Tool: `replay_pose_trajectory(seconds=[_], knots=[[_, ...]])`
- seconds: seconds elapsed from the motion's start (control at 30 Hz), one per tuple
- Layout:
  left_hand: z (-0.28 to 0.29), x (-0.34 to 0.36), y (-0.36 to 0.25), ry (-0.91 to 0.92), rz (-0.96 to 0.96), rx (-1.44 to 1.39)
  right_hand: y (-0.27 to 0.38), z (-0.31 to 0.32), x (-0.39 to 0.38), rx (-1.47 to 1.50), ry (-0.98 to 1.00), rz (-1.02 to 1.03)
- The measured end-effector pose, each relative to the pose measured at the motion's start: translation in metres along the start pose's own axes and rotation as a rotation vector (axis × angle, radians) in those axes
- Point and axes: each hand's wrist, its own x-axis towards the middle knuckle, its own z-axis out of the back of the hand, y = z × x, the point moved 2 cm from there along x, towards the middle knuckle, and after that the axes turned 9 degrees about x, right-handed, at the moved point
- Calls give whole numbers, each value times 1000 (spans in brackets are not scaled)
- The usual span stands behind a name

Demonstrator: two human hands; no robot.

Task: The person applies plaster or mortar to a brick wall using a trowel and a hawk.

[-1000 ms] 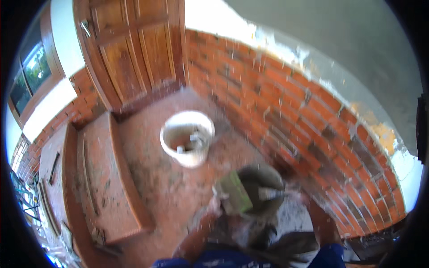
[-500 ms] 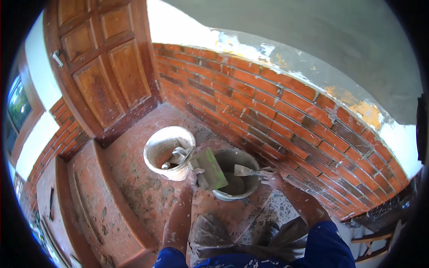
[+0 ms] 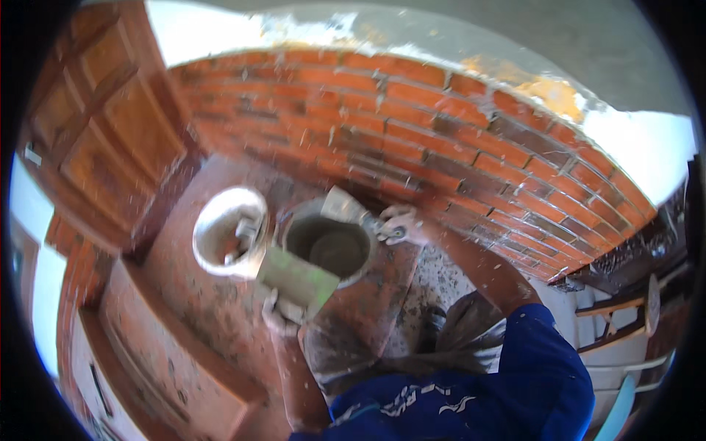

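A flat green board (image 3: 299, 277) smeared with mortar is gripped by my left hand (image 3: 281, 314) in front of a grey bucket (image 3: 296, 213) with grey mix in its bottom. Above the bucket's right side, my right hand (image 3: 401, 228) has its fingers closed round the handle of a wide scraper (image 3: 340, 209), whose plastered blade points up and left. A white bucket (image 3: 206, 253) holding tools, too blurred to name, stands just to the left of the grey one.
A red brick wall (image 3: 441, 132) runs behind the buckets on a speckled floor (image 3: 169, 287). A wooden door (image 3: 103, 154) stands at upper left, steps (image 3: 169, 338) lie at lower left, and wooden chair-like frames (image 3: 610, 316) sit at the right.
My right hand has lifted the scraper from inside the grey bucket to above its rim. The view has turned, so the buckets, door and wall sit higher and further left in the picture.
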Motion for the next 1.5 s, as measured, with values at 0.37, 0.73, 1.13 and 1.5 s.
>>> replay_pose_trajectory(seconds=[0.37, 0.73, 1.13, 1.5], knots=[[-18, 4, 36, -7, 113, -49, 85, -24, 11, 1049, -27, -671], [-5, 45, 7, 54, -70, -79, 56, -12, -2, 725, -102, -785], [8, 36, 12, 37, 196, -85, 59, -75, 38, -69, 98, 50], [93, 54, 61, -222, 292, -133, 71, -65, 41, 367, -5, -343]])
